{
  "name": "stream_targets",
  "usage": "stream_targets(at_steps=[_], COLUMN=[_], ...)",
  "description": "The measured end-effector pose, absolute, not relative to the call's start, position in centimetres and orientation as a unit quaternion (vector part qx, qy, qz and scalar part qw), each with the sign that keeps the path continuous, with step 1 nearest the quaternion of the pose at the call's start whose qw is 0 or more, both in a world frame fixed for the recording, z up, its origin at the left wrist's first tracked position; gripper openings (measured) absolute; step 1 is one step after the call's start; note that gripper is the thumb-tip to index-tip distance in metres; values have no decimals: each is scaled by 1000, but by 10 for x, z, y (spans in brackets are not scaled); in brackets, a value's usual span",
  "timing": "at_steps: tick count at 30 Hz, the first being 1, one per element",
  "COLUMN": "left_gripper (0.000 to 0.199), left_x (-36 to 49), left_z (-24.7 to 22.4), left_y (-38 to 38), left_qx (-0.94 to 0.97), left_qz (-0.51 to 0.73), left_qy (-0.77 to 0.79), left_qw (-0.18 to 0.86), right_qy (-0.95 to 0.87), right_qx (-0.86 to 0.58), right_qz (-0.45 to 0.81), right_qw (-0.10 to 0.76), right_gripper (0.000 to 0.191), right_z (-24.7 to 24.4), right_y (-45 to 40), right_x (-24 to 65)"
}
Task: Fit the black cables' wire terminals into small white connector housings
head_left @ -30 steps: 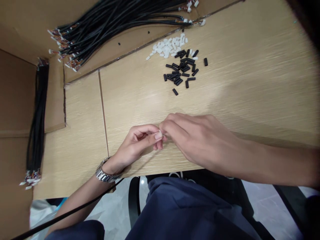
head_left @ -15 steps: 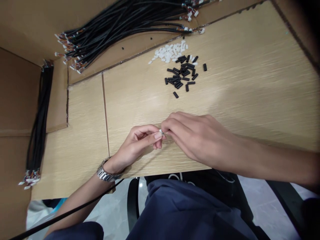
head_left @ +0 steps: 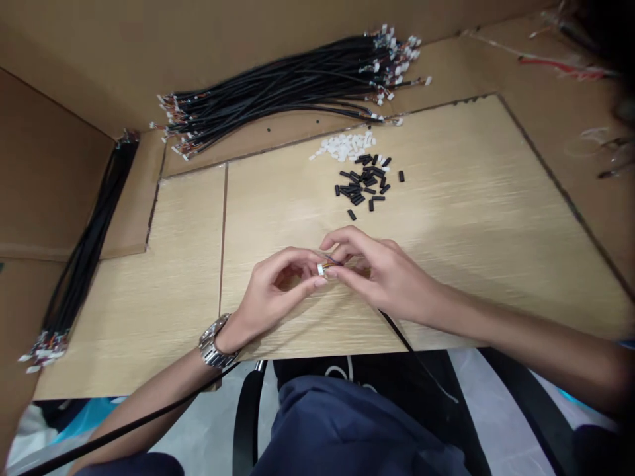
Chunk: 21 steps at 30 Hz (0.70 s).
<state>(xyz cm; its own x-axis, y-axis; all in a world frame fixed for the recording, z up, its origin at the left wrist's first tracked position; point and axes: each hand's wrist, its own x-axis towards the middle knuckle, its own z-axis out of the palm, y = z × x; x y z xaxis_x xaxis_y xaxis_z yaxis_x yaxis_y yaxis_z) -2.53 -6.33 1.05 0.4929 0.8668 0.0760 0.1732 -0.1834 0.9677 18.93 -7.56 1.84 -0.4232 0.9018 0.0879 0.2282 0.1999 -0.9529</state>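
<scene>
Over the front of the table, a small white wire connector point(head_left: 321, 270) shows between the fingertips of my left hand point(head_left: 272, 287), thumb below and fingers above. My right hand point(head_left: 384, 268) pinches the thin coloured wires point(head_left: 331, 264) that come out of the connector. A black cable point(head_left: 399, 330) runs from under my right hand down over the table's front edge. Beyond my hands lie a loose pile of short black tubes point(head_left: 370, 182) and a pile of small white pieces point(head_left: 342, 147).
A bundle of black cables point(head_left: 278, 82) with white connectors lies along the back on cardboard point(head_left: 288, 135). Another cable bundle point(head_left: 92, 238) lies at the left. Red and pale wires point(head_left: 560, 66) are at the far right. A black cord point(head_left: 143, 418) crosses my left forearm.
The view has shifted, showing more of the back and right. My right hand has turned and its fingers have opened out somewhat, so the connector and coloured wires now show. The cable beneath it appears.
</scene>
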Motion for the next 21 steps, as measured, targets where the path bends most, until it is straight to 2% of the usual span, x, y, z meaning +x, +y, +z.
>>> stream_targets(at_steps=[6,9,13,21], left_gripper=[15,12,12,13], left_x=[-29,-31,-31,-31], left_z=[11,10,8,3], left_y=[-62,-60,-61,-61], left_qx=[769,787,787,784], left_qz=[305,309,320,323], left_qy=[385,387,381,371], left_qw=[408,369,366,379], right_qy=[-599,-573,-526,-441], right_qx=[-407,-416,-399,-387], right_qz=[591,633,701,729], right_qw=[354,314,270,352], right_gripper=[31,30,26,21], right_z=[10,4,0,-8], right_y=[-71,-68,-66,-68], right_x=[187,189,188,178])
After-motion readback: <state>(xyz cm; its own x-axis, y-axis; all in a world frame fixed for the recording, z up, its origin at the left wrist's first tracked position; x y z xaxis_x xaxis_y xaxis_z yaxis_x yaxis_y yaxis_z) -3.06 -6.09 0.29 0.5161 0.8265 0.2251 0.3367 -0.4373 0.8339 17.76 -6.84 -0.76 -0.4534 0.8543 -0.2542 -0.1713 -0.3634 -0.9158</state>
